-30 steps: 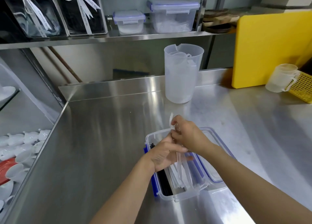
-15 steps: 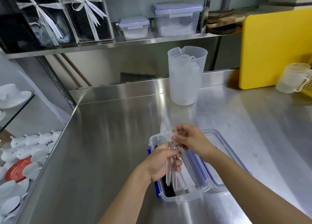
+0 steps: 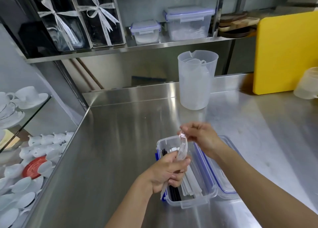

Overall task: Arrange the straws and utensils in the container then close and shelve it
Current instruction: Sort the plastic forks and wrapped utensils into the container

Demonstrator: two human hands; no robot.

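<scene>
A clear plastic container (image 3: 192, 204) with blue clips sits on the steel counter, near the front. Inside lie black straws (image 3: 174, 194) on the left and white wrapped straws (image 3: 191, 184) beside them. Its clear lid (image 3: 227, 184) lies against the container's right side. My left hand (image 3: 166, 173) is closed around a bundle of clear plastic utensils (image 3: 182, 149) held upright over the container. My right hand (image 3: 200, 137) pinches the top of that bundle, its fingers bent together.
A translucent measuring jug (image 3: 196, 80) stands at the back of the counter (image 3: 120, 150). A yellow cutting board (image 3: 285, 52) leans at the right. The shelf above holds two lidded containers (image 3: 188, 23) and ribboned boxes (image 3: 77, 21). White cups (image 3: 20, 184) fill the space left of the counter.
My left hand slid down the bundle of clear utensils, and my right hand moved to pinch its top. The view shifted slightly right and down.
</scene>
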